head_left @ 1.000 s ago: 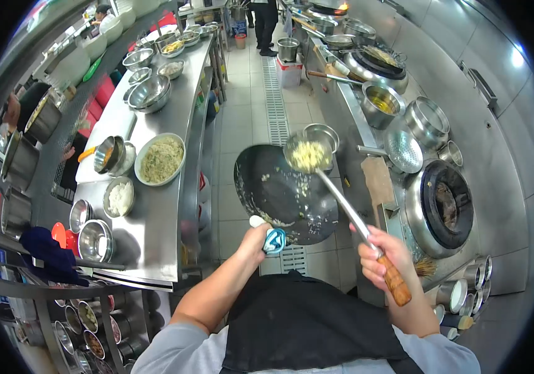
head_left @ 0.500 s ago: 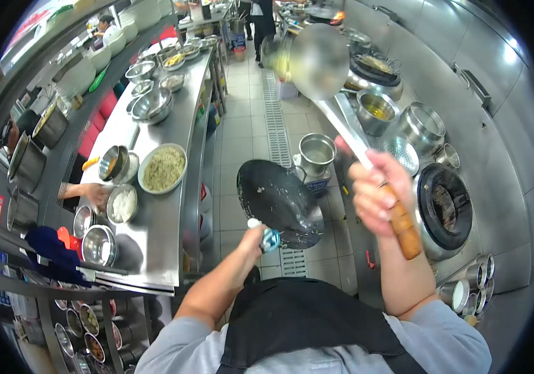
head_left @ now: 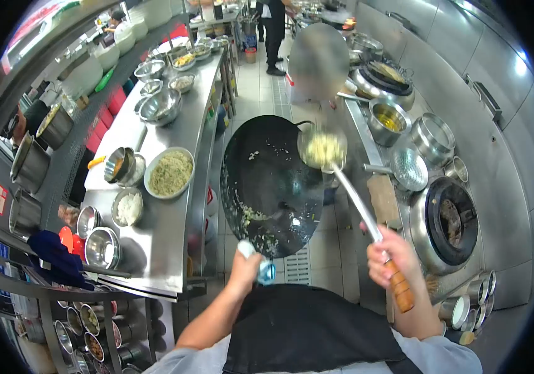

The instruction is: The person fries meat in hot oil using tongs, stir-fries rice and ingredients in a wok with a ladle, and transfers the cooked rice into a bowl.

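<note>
My left hand [head_left: 243, 269] is closed around the near edge of a large black wok [head_left: 276, 184], with a white and blue cloth [head_left: 266, 272] at the grip. Bits of chopped food cling to the wok's dark inside, mostly at its lower left. Wrapped round the wooden handle of a long metal ladle [head_left: 358, 198] is my right hand [head_left: 394, 254]. Pale yellow food [head_left: 325, 148] fills the ladle's bowl, which is beside the wok's upper right rim. Whether bowl and rim touch, I cannot tell.
On the left, a steel counter [head_left: 164, 243] bears a bowl of shredded food [head_left: 170, 172], a bowl of white food [head_left: 128, 208] and several metal bowls. The stove side at right has a burner ring [head_left: 432, 215], a perforated strainer [head_left: 409, 169] and pots. Another person [head_left: 274, 37] stands far back.
The wok has turned to show more of its inside. My right hand has brought the ladle down from high up to the wok's right side. The hand over the left counter has drawn back.
</note>
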The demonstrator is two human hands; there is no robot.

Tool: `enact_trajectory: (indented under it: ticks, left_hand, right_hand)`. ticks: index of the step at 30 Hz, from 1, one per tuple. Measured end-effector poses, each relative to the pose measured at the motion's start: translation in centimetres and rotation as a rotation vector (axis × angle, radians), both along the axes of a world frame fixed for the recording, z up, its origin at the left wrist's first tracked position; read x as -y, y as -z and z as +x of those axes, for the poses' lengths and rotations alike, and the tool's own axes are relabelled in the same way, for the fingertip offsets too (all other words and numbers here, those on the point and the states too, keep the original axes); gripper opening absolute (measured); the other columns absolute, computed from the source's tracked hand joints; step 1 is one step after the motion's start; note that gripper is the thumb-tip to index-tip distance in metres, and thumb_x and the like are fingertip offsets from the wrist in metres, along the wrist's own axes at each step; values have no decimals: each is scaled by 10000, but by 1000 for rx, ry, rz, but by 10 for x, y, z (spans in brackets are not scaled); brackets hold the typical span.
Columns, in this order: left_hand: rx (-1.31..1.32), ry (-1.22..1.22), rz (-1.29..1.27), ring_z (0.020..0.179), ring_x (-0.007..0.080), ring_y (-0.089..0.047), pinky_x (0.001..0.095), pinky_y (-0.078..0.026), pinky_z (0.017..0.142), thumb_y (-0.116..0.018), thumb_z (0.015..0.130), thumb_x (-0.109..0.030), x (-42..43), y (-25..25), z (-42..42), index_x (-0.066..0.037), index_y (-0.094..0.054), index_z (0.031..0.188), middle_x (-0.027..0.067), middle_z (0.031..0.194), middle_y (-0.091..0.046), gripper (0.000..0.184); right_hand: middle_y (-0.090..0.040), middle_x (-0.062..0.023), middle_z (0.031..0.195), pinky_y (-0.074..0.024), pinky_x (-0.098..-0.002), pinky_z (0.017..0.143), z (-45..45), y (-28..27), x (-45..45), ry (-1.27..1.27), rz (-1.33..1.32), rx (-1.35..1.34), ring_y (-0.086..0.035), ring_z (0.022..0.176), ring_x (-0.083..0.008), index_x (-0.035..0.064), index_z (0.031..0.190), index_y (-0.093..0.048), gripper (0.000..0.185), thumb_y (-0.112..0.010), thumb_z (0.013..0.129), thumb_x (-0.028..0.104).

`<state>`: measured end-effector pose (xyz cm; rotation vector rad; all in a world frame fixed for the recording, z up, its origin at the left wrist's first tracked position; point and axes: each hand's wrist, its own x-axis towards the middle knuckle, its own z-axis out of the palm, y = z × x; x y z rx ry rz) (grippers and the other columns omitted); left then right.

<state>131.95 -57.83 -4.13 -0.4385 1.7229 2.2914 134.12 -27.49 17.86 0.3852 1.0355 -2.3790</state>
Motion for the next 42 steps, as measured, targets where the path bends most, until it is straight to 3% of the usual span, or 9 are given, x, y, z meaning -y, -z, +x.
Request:
enact_trajectory:
  ticks: [6,10,16,20,22,23,26,37,42]
  left_hand:
    - [-77,-38,-497,934,247,-617,366,-482,826,-635,721,-104,-13,5,39,18,-502,1106,142,980,-629,425]
    - [2,-93,65,775,195,-618,327,-496,682,-553,770,-50,-7,8,2,21,-554,1021,92,877,-626,261]
    - [404,-87,193,599,159,-582,313,-460,528,-544,811,-79,16,6,12,-5,-579,903,44,723,-590,123]
    - [431,-90,213,615,155,-591,301,-470,549,-559,790,-86,42,13,33,-1,-585,924,51,739,-599,160]
    - [351,-96,145,644,153,-599,300,-470,556,-557,778,-88,57,7,39,2,-585,940,60,759,-605,188]
    - [311,-103,104,659,152,-603,300,-470,560,-555,771,-88,61,6,40,4,-585,948,64,769,-607,202]
    - [206,-87,-45,691,157,-592,311,-461,576,-550,763,-102,69,-25,36,23,-577,1006,78,802,-610,275]
    - [278,-77,78,708,157,-594,304,-453,610,-549,784,-86,82,-22,6,-25,-579,968,54,830,-612,197]
    - [351,82,151,596,192,-620,322,-503,526,-564,786,-82,71,-24,-25,15,-575,838,86,728,-614,110]
  right_hand:
    - [-473,-27,625,-371,-306,378,-37,55,43,-44,226,128,-458,432,-146,92,942,-410,126,-510,879,48]
    - [-467,-33,621,-378,-312,366,-62,30,87,-212,218,8,-457,414,-148,78,1004,-438,137,-498,883,51]
    - [-474,-32,623,-403,-233,366,-105,-8,148,-567,358,-345,-454,387,-121,77,1430,-326,567,-461,880,45]
    - [-559,-75,659,-464,-330,420,-119,2,189,-653,865,-636,-576,497,-183,52,1422,-342,599,-525,854,108]
    - [-622,-160,717,-499,-428,505,-133,43,205,-519,1473,-1379,-634,591,-296,41,1417,-352,619,-547,838,133]
    - [-635,-227,793,-500,-486,665,-132,44,220,-663,1637,-1301,-627,721,-408,-20,1422,-308,672,-545,809,118]
    - [-631,-195,752,-522,-451,602,-157,108,242,-722,1885,-1528,-646,662,-352,-20,1416,-325,665,-555,810,134]
    - [-651,-217,786,-522,-498,679,-166,117,238,-600,1702,-1163,-645,719,-401,36,1397,-379,614,-552,821,155]
    - [-639,-185,827,-491,-454,668,-107,88,123,-148,1495,-983,-629,761,-381,28,1185,-484,402,-601,825,164]
